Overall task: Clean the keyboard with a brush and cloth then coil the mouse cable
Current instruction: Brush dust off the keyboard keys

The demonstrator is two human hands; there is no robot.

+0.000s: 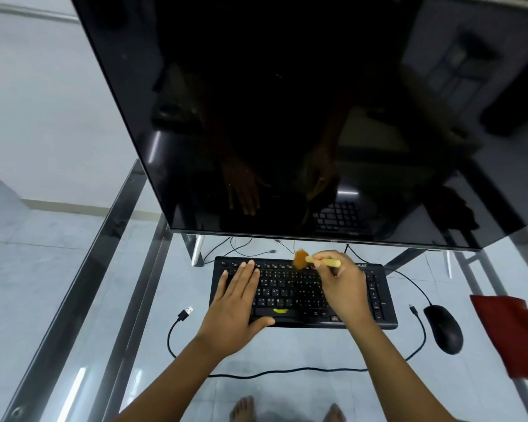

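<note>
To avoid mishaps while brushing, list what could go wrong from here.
1. The brush works the keyboard's top row right below the monitor; a flick might hit it.
2. The loose cable curves close beside the mouse; if snagged, it could shift the mouse.

Right hand (pixel 342 287): I see it pinching the brush (pixel 310 260) handle; bristles just past the grip, at the keyboard (pixel 287 295) top row.
Left hand (pixel 238 303): flat on keys, left of the grip.
</note>
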